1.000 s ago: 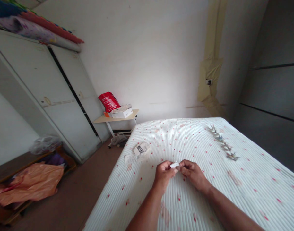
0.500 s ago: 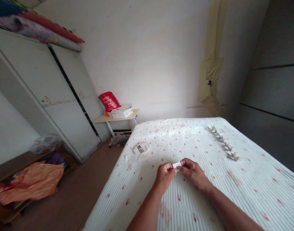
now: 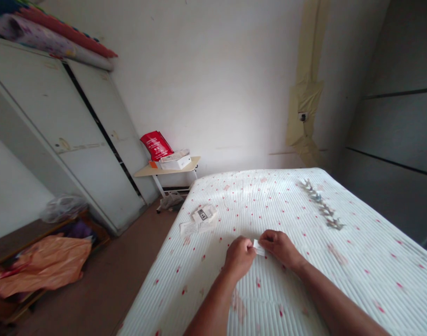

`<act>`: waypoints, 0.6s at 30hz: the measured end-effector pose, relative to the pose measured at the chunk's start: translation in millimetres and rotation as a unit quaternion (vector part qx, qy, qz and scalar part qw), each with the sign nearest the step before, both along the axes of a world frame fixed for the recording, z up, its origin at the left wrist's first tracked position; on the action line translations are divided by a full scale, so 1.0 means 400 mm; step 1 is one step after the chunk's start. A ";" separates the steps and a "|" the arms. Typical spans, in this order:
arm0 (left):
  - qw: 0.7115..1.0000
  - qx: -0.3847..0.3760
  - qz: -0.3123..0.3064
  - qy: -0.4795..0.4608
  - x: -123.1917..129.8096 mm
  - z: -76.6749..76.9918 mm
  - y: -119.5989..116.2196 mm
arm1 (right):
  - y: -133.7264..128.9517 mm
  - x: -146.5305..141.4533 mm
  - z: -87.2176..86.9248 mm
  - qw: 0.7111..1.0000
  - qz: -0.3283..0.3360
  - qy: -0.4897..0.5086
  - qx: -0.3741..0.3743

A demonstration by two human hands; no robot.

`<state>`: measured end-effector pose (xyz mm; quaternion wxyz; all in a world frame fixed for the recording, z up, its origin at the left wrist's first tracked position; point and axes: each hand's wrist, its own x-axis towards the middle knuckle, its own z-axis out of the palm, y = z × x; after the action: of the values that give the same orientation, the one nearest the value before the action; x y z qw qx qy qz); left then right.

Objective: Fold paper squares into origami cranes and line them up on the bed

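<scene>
A small white piece of paper is held between my two hands, just above the quilted bedcover. My left hand pinches its left edge, fingers curled in. At the paper's upper right, my right hand grips it between thumb and fingertips. Whether the paper is folded is too small to tell. Ahead and to the left lie loose printed paper sheets. Off to the right, several folded paper figures stand in a row on the bed.
Beyond the bed's left edge, a small table carries a red bag and a white box. A sliding-door cabinet stands at the left, with an orange plastic bag on a low wooden frame before it.
The paper has turned and tilted downward between my fingers, showing more of its face. My right hand has shifted its grip to the upper edge. The camera view has moved slightly.
</scene>
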<state>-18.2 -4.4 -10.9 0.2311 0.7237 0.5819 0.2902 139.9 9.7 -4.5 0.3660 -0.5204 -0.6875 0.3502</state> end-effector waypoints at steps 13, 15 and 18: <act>0.986 0.062 0.058 0.146 0.008 -0.001 -0.023 | -0.001 -0.031 0.002 0.963 -0.036 -0.265 0.026; 0.986 0.088 0.023 0.140 0.001 -0.008 -0.027 | -0.001 -0.029 -0.001 0.961 -0.036 -0.273 0.036; 0.978 0.121 -0.046 0.164 -0.011 -0.009 -0.043 | 0.006 -0.022 -0.007 0.957 -0.032 -0.281 0.055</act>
<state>-22.8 -21.6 -14.3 0.0560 0.8100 0.5388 0.2248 130.9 12.2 -7.4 0.1967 -0.5990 -0.7636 0.1395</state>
